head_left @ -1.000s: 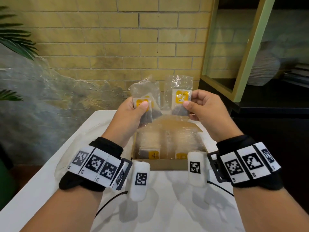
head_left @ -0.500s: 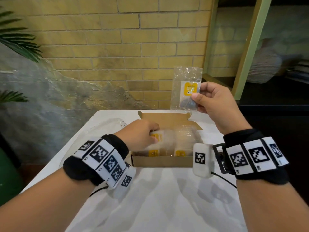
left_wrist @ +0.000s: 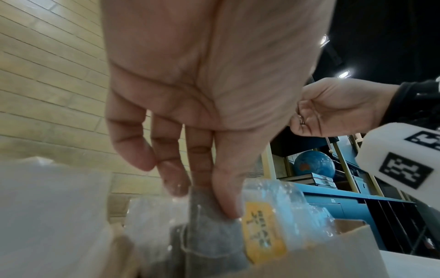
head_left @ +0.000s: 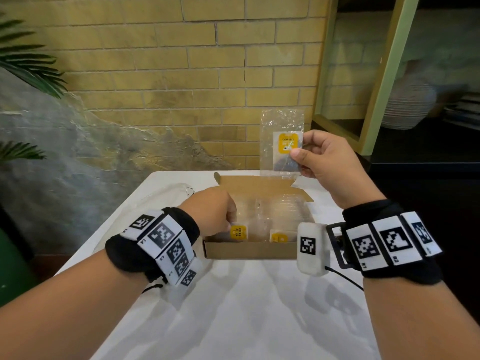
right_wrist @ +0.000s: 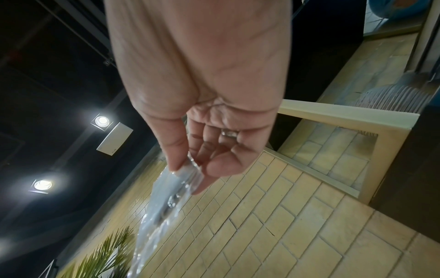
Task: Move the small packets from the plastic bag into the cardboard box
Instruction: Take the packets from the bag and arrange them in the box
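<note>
— Head view: where are the packets?
— Right hand (head_left: pixel 326 162) pinches one packet (head_left: pixel 283 144) above the cardboard box's (head_left: pixel 249 249) far edge. Left hand (head_left: pixel 210 213) pinches another packet (head_left: pixel 239 232) in the box's near-left corner, on the white tabletop (head_left: pixel 246 307).

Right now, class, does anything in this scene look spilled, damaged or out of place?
Nothing stands out. The cardboard box sits open on the table, packets inside. The left hand places one packet in it; the right hand holds another packet above.
</note>
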### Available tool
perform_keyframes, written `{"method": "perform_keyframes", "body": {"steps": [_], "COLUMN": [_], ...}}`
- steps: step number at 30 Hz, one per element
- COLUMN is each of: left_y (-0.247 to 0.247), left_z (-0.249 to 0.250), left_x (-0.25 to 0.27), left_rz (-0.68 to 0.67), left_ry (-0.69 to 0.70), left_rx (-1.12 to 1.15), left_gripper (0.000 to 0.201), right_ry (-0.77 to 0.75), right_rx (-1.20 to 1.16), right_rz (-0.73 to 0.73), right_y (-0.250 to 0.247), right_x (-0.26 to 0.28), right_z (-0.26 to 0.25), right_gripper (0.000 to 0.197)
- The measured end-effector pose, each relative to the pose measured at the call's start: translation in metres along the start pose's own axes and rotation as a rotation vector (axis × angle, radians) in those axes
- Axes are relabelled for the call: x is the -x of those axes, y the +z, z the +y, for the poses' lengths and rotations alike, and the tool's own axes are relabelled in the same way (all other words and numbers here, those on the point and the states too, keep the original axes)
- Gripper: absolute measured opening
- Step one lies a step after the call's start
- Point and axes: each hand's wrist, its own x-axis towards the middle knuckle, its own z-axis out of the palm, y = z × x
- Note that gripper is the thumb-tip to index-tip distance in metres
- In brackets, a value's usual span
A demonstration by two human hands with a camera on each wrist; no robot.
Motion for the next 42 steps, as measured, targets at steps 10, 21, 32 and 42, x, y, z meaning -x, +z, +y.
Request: {"method": "perform_keyframes", "body": {"steps": [10,21,32,42], "left_y": [0.0,0.004,0.001,-0.002], "left_z": [0.005,0.003,0.004,0.002], "left_x": [-0.001,-0.003,-0.003,-0.001], "left_rz": [0.012,-0.052,-0.066,-0.091], "left_ry": [0.035,0.032,0.024,0.039], "left_rx": [0.04,-0.02,-0.06,-0.106], "left_gripper": [0.021,0.021,0.019,0.023], "right_ry": [0.019,0.032,0.11,0.199], "right_rx": [0.008,0.043,0.369,0.921], "right_rz": [-0.013,-0.021,-0.16,-0.529], "right_y": [-0.001,-0.003,0.002,0.009], "right_x": [-0.001,0.001,0.014,0.025], "right_z": [0.002,0.001,0.008,0.025], "right_gripper": [0.015,0.015,0.014,0.024]}}
